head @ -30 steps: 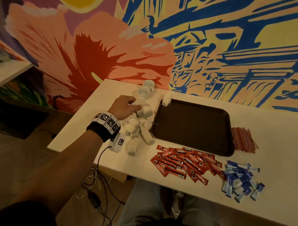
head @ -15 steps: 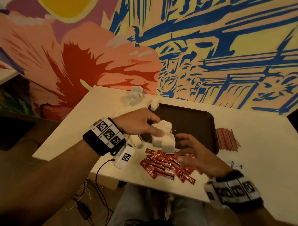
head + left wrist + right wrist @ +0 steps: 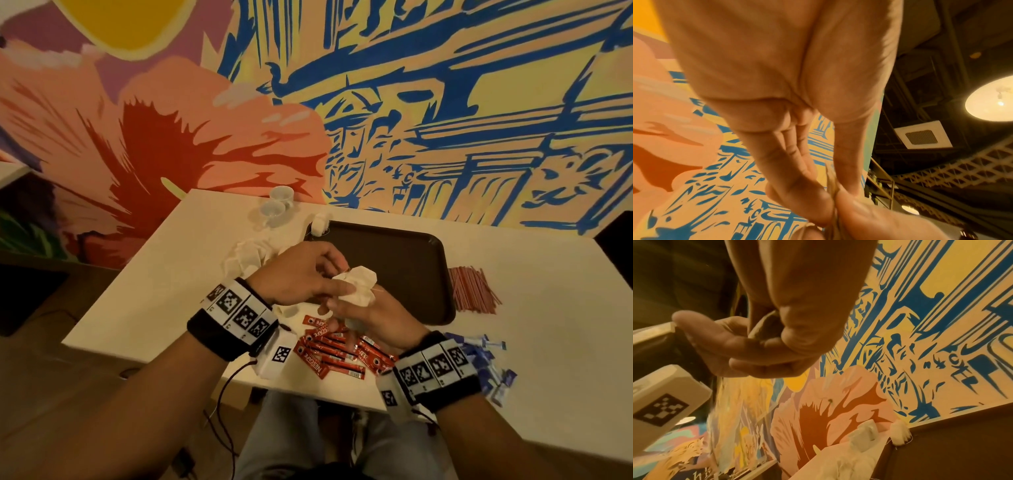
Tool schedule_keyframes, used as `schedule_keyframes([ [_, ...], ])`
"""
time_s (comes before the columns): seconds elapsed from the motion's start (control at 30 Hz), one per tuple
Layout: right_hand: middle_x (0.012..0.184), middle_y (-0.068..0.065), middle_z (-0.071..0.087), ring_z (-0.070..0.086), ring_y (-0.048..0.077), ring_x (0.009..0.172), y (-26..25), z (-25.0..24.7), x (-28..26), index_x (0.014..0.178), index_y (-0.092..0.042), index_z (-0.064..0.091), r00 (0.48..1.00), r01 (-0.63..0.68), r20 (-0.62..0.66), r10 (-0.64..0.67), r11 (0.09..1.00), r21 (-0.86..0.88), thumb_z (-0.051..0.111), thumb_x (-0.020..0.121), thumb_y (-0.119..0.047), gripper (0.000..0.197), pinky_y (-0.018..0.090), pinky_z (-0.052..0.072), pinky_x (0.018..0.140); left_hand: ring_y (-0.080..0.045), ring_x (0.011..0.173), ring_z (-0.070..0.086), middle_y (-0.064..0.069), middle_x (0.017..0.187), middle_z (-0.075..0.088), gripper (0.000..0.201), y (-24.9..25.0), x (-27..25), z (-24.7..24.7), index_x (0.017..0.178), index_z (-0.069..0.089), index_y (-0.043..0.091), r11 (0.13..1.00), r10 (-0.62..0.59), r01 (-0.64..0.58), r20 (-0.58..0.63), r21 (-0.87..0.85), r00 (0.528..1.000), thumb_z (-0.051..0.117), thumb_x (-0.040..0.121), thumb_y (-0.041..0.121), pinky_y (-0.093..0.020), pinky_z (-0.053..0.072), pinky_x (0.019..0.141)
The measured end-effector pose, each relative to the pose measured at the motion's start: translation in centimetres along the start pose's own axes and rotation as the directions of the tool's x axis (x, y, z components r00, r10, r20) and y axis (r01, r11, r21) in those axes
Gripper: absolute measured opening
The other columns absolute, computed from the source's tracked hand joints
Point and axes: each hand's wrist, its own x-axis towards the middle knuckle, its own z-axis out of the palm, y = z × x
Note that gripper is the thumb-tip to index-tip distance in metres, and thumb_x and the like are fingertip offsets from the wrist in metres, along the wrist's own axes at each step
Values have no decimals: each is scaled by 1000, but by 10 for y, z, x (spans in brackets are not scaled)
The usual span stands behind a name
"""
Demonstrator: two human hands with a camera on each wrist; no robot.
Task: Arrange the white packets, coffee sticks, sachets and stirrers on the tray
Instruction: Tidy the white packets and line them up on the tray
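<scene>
Head view: both my hands meet over the near-left edge of the dark tray (image 3: pixel 404 260). My left hand (image 3: pixel 298 274) and right hand (image 3: pixel 373 317) pinch a bunch of white packets (image 3: pixel 356 286) between curled fingers; their long axis I cannot tell. Coffee sticks (image 3: pixel 335 349) lie just below my fingers.

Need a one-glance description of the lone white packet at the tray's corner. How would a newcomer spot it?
Start at the dark brown tray in the middle of the white table. Go to its far-left corner, the one nearest the two white cups. The lone white packet stands there by the tray's rim, apart from the loose pile of white packets on the table further left and the bunch held in the hands.
</scene>
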Motion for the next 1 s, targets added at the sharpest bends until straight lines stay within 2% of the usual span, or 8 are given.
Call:
schedule_keyframes([
  [0.1, 104, 18, 66, 68, 23, 82, -2, -3, -5, 127, -7, 60, 1000, 1, -31, -1, 1000, -11, 66, 97, -15, 32, 28, 57, 48, -14, 75, 69, -3, 86, 71, 31, -2, -1, -1, 109, 67, 13, 994, -32, 31, -8, -104, 999, 81, 83, 18, -28, 57, 75],
  [0.2, 102, 15, 67, 67, 21, 79, -7, -4, -8, 125, -13, 64, 997, -11, -75, 6, 997, -71, 62, 100, -27, 29, 26, 55, 46, -27, 83, 73, -11, 91, 74, 25, -6, -3, 0, 113, 69, 10, 986, -20, 25, 31, -166, 999, 73, 89, 8, -35, 60, 82],
  [0.3, 100, 13, 68, 66, 22, 76, -8, -5, -8, 125, -11, 64, 994, -21, -108, 9, 994, -106, 61, 101, -32, 32, 26, 53, 44, -34, 85, 73, -14, 92, 75, 22, -8, -4, 3, 112, 71, 9, 982, -13, 18, 28, -187, 1000, 70, 91, 6, -39, 60, 83],
  [0.5, 105, 17, 70, 65, 23, 72, -7, -6, -8, 123, -4, 65, 987, 2, -158, -19, 994, -105, 56, 104, -36, 39, 25, 50, 43, -20, 72, 69, -10, 85, 73, 17, -10, -5, 8, 108, 72, 6, 972, -8, -13, -90, -233, 996, 70, 91, 11, -23, 57, 69],
  [0.57, 97, 20, 70, 62, 21, 63, -8, -10, -9, 122, -2, 65, 977, -14, -214, 1, 998, -61, 56, 103, -36, 40, 24, 49, 44, -16, 73, 70, -9, 90, 75, 17, -10, -6, 8, 108, 71, 5, 963, -29, -7, -130, -269, 991, 69, 93, 12, -21, 56, 69],
  [0.7, 77, 14, 67, 56, 17, 51, -12, -20, -13, 120, -8, 64, 938, -54, -343, 56, 998, 15, 59, 102, -35, 33, 25, 46, 46, -21, 82, 73, -15, 96, 76, 13, -14, -5, 3, 108, 65, 4, 918, -85, 14, -163, -396, 983, 61, 98, 12, -26, 60, 73],
  [0.87, 79, 9, 69, 59, 13, 54, -13, -28, -11, 128, -4, 58, 910, -47, -407, 79, 995, 89, 59, 103, -28, 35, 25, 45, 44, -23, 81, 74, -16, 96, 76, 9, -12, -4, -1, 105, 63, 9, 890, -131, 43, -165, -455, 977, 59, 100, 15, -30, 61, 75],
  [1.0, 88, 12, 69, 61, 15, 63, -11, -34, -9, 125, -2, 58, 887, -20, -451, 100, 983, 180, 55, 103, -26, 32, 26, 45, 46, -28, 87, 74, -17, 97, 76, 11, -12, -2, -2, 107, 63, 7, 881, -124, 10, -211, -473, 969, 60, 99, 15, -34, 62, 76],
])
